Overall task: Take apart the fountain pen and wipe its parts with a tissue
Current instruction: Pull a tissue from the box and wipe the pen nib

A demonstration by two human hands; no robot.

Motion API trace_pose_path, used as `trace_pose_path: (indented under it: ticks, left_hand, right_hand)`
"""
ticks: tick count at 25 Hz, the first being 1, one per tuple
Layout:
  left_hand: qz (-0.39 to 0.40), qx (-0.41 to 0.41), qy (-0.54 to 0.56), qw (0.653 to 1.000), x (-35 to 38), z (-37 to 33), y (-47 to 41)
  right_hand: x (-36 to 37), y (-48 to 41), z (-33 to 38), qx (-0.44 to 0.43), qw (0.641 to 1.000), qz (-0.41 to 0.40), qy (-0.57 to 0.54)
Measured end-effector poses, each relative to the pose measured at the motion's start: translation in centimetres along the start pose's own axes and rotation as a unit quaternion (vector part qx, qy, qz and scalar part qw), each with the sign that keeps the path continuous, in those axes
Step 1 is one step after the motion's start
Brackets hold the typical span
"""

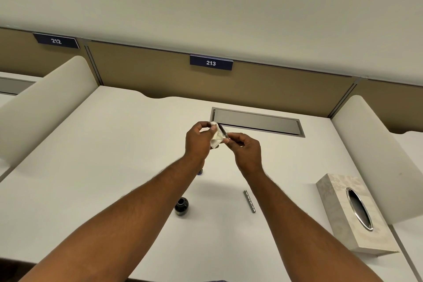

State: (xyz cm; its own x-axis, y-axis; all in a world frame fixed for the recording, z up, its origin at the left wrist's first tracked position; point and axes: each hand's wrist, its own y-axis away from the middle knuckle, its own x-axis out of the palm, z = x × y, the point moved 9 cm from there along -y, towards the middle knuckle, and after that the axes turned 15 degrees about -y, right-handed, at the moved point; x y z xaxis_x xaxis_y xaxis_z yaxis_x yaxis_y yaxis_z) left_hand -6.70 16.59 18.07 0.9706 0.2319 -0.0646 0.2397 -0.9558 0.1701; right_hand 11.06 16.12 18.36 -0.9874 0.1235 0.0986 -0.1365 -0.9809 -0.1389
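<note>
Both hands are raised above the middle of the white desk. My left hand (198, 142) grips a crumpled white tissue (217, 138). My right hand (245, 149) pinches a thin dark pen part (222, 130), whose upper end rests against the tissue. A slim grey metal pen piece (249, 201) lies on the desk below my right forearm. A small dark ink bottle (181, 206) stands open near my left forearm. Just under my left wrist a tiny dark object (200, 171) peeks out, mostly hidden.
A pale tissue box (338, 220) with an oval metal-rimmed slot sits at the right. A grey cable hatch (256, 121) is set into the desk behind my hands. White side dividers (43, 107) and a tan back panel with a "213" label (211, 63) enclose the desk.
</note>
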Motion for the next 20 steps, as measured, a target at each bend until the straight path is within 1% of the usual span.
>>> trace_pose_path:
  ticks: [2, 4, 7, 10, 12, 16, 20]
  left_hand:
    - [0.021, 0.004, -0.004, 1.0, 0.6, 0.1, 0.1]
    - [0.062, 0.008, 0.002, 0.998, 1.1, 0.2, 0.1]
    - [0.101, 0.032, -0.001, 0.994, 1.5, 0.0, 0.2]
    - [0.094, 0.044, -0.012, 0.995, 1.1, -0.4, 0.1]
    - [0.086, 0.033, -0.02, 0.996, 0.9, 0.0, -0.1]
    - [0.079, 0.007, -0.001, 0.997, 0.8, 0.8, -0.1]
    - [0.04, -0.017, 0.005, 0.999, 0.4, 1.3, -0.2]
  right_hand:
    - [-0.1, -0.2, 0.0, -0.006, 1.0, -0.009, -0.002]
    - [-0.5, -0.2, -0.1, -0.011, 1.0, -0.013, 0.01]
    - [-0.2, -0.2, 0.1, -0.013, 1.0, 0.005, 0.023]
    - [0.6, 0.0, 0.6, -0.028, 0.997, 0.03, 0.06]
    - [0.7, -0.1, 0.7, -0.038, 0.995, 0.033, 0.082]
    - [0.5, 0.2, 0.9, -0.071, 0.99, 0.022, 0.121]
    - [0.9, 0.5, 1.0, -0.094, 0.983, 0.031, 0.153]
